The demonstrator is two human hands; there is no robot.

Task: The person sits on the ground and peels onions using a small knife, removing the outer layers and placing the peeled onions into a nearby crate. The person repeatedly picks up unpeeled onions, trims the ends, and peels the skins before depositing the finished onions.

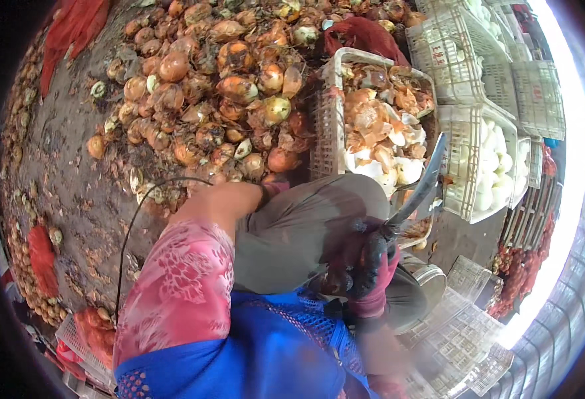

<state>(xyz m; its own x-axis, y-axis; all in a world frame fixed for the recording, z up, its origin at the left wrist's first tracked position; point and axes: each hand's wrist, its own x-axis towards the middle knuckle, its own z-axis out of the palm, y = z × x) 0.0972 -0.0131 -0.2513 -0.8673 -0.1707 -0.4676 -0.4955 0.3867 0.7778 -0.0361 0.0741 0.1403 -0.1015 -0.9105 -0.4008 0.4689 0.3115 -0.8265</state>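
Observation:
My right hand (pixel 372 274), in a dark-coated pink glove, is raised over my lap. It grips a knife (pixel 418 192) with a long, slightly curved blade that points up and away. My left hand (pixel 276 184), in a pinkish glove, reaches past my knee to the near edge of a heap of unpeeled onions (pixel 237 90). The knee hides most of that hand, so its fingers and anything in them cannot be made out. Beyond the knife stands a plastic crate (pixel 333 80) with onion skins (pixel 372 117) and peeled white onions (pixel 408 170) in it.
White crates (pixel 454 164) of peeled onions are stacked at the right. Crates (pixel 452 334) also stand lower right. Red mesh bags (pixel 365 37) lie by the heap and at the left (pixel 43 259). A thin dark cable or rod (pixel 128 232) curves beside my left arm. Skins litter the floor (pixel 73 164).

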